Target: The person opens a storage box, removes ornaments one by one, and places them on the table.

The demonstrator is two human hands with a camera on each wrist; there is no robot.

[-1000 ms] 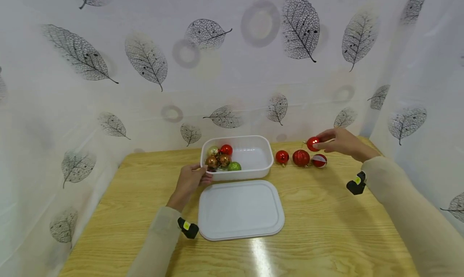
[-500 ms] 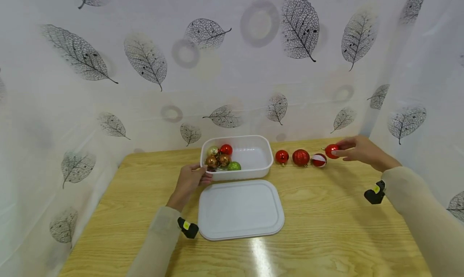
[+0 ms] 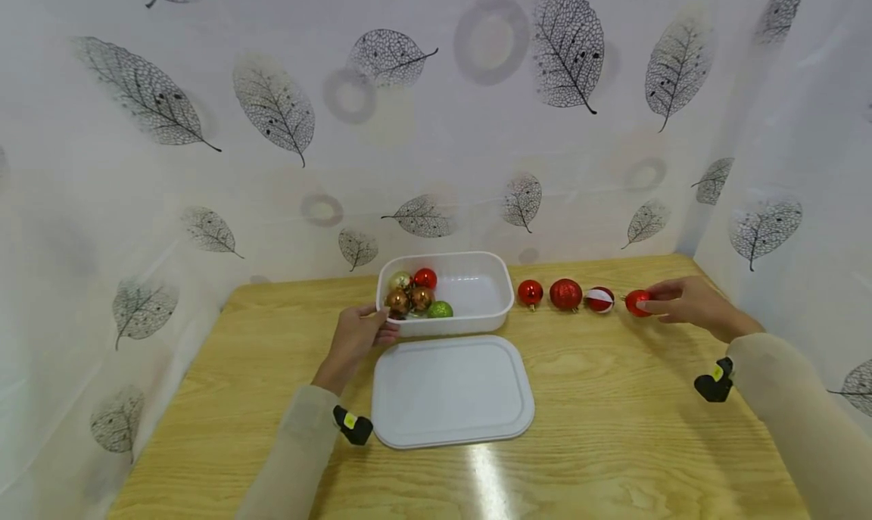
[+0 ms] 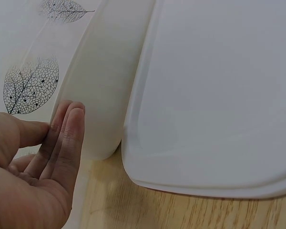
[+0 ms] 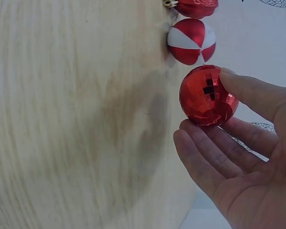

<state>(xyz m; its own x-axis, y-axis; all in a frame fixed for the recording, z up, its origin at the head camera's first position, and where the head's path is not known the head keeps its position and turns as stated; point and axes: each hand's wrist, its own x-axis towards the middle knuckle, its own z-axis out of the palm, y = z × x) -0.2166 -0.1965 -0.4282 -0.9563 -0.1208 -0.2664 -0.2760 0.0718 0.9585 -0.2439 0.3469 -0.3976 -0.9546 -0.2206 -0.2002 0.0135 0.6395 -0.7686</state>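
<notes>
At the table's right, my right hand [image 3: 695, 306] pinches a shiny red faceted Christmas bauble [image 5: 207, 95] between thumb and fingers. It is at the right end of a row: a red-and-white bauble [image 3: 600, 300], a larger red bauble [image 3: 565, 295] and a glossy red bauble [image 3: 530, 294]. My left hand [image 3: 356, 337] pinches the near left corner of a white plastic box [image 4: 102, 81], thumb at the rim and fingers outside. Inside the box's left half lie gold-brown baubles [image 3: 421, 299], a pale one [image 3: 400, 281], a red one [image 3: 425, 278] and a green one [image 3: 440, 309].
A white lid [image 3: 453, 391] lies flat on the wooden table [image 3: 613, 429], just in front of the box. A leaf-patterned curtain [image 3: 443, 141] hangs behind the table and along both sides.
My right hand has carried the faceted red bauble rightward and down, from above the red-and-white one to the right end of the row. The left hand has stayed on the box.
</notes>
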